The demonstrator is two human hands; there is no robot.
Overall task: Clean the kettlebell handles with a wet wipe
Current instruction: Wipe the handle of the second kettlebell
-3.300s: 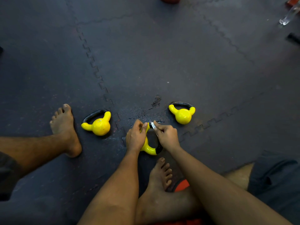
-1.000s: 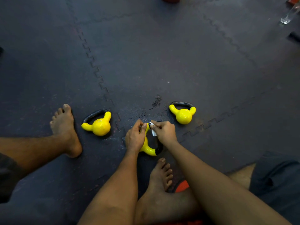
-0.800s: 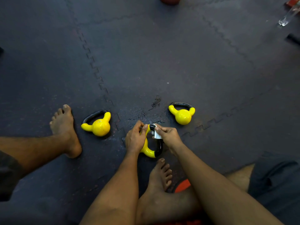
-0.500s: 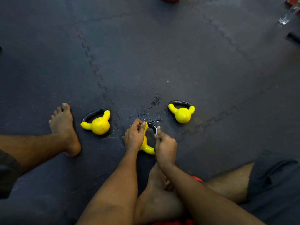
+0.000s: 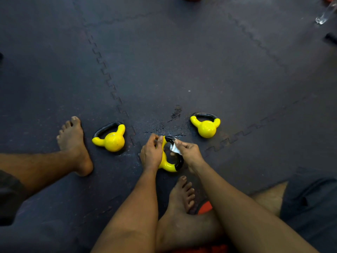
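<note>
Three small yellow kettlebells with black handles are on the dark floor mat. The middle kettlebell [image 5: 168, 166] lies tipped on its side in front of me. My left hand [image 5: 151, 154] grips its yellow body. My right hand [image 5: 188, 152] pinches a white wet wipe [image 5: 174, 148] against the upper part of its black handle [image 5: 179, 161]. The left kettlebell [image 5: 112, 140] and the right kettlebell [image 5: 206, 126] stand upright on the mat, untouched.
My bare left foot [image 5: 73, 143] lies beside the left kettlebell and my right foot [image 5: 181, 194] just below the middle one. Wet marks [image 5: 175, 114] darken the mat [image 5: 182, 61] behind the kettlebells. A clear bottle [image 5: 325, 13] lies at the far right.
My right hand has come back up from the lower side of the handle to its upper part, wipe in its fingers. My left hand has stayed on the kettlebell.
</note>
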